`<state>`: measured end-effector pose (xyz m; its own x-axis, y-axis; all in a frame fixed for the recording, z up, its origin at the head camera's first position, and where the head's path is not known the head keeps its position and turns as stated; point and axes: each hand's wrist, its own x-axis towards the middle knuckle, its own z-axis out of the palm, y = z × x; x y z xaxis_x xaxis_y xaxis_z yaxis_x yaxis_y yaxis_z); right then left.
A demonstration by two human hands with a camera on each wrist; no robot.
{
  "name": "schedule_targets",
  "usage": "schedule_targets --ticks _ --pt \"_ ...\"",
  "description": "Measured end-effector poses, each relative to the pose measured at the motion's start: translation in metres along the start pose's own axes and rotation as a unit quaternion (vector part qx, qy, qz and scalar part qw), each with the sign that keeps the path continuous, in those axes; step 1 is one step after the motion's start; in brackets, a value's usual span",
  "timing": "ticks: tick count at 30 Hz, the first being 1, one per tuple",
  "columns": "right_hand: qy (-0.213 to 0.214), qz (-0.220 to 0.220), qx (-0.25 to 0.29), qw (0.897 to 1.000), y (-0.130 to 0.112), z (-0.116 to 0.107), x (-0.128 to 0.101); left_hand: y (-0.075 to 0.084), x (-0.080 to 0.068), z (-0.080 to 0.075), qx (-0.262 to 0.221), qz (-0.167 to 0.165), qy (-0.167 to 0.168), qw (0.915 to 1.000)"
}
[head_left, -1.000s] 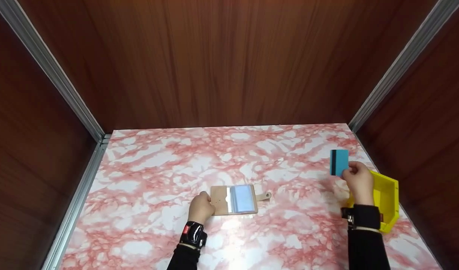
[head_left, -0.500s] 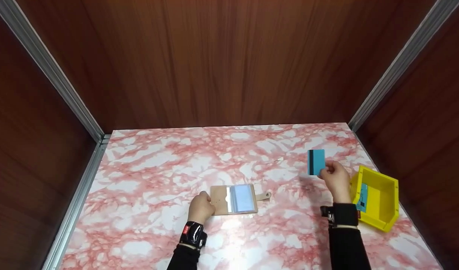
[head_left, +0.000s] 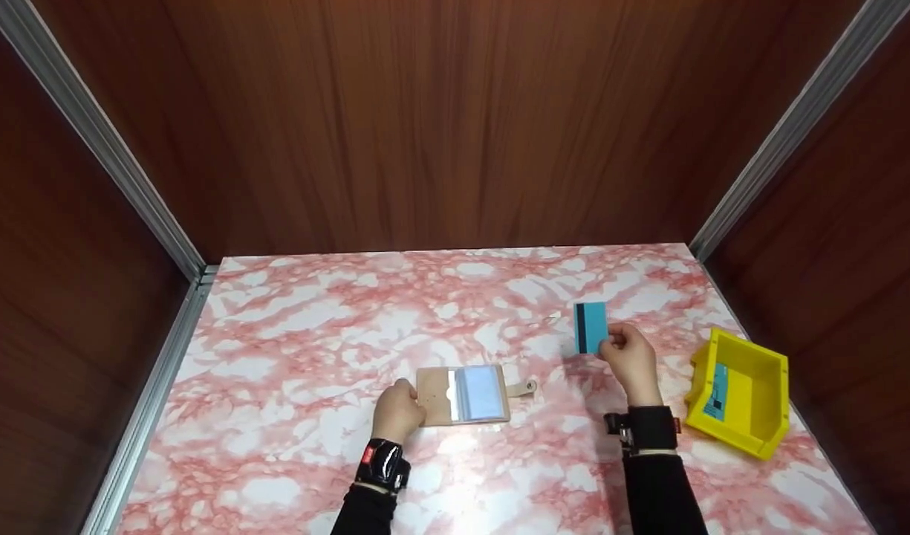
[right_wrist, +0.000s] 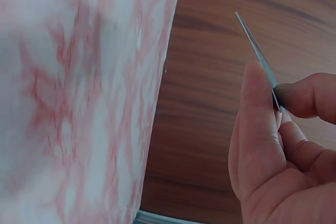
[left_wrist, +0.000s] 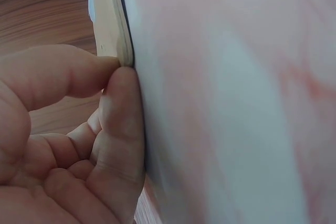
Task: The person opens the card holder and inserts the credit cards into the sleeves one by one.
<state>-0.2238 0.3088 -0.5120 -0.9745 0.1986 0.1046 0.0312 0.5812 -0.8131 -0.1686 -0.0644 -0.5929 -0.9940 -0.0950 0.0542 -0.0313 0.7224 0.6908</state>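
A tan card holder (head_left: 463, 394) lies open on the marble table (head_left: 313, 327), showing a clear pocket with a light blue card. My left hand (head_left: 397, 411) holds its left edge; the left wrist view shows my thumb and a finger pinching the tan cover (left_wrist: 116, 22). My right hand (head_left: 630, 360) is raised above the table to the right of the holder and pinches a blue card (head_left: 590, 327) with a black stripe, held upright. The right wrist view shows that card (right_wrist: 257, 56) edge-on between thumb and forefinger.
A yellow bin (head_left: 740, 401) stands near the table's right edge with another blue card (head_left: 715, 391) leaning inside it. Brown wood-grain walls with metal corner rails (head_left: 98, 141) enclose the table on three sides.
My right hand has carried the blue card leftward, away from the yellow bin and toward the card holder. The left hand and the holder have stayed put.
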Motion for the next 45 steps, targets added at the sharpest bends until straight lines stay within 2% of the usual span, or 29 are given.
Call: schedule_targets --ticks 7,20,27,41,45 --pt "0.007 -0.003 0.015 1.000 -0.006 0.018 -0.004 0.001 0.000 0.000 -0.005 -0.006 -0.002 1.0000" --pt "-0.034 -0.005 0.052 0.998 -0.017 0.051 -0.016 0.000 -0.002 0.001 -0.005 0.004 0.005 1.0000" --pt "-0.024 -0.027 0.046 0.998 -0.024 0.067 -0.019 0.000 -0.001 0.001 -0.002 0.006 0.007 1.0000" --pt "-0.038 -0.058 0.040 0.997 -0.028 0.089 -0.031 0.004 -0.002 0.000 -0.005 -0.004 0.005 1.0000" --pt "-0.048 -0.067 0.040 0.996 -0.029 0.092 -0.034 0.005 -0.002 -0.001 0.001 0.004 0.007 1.0000"
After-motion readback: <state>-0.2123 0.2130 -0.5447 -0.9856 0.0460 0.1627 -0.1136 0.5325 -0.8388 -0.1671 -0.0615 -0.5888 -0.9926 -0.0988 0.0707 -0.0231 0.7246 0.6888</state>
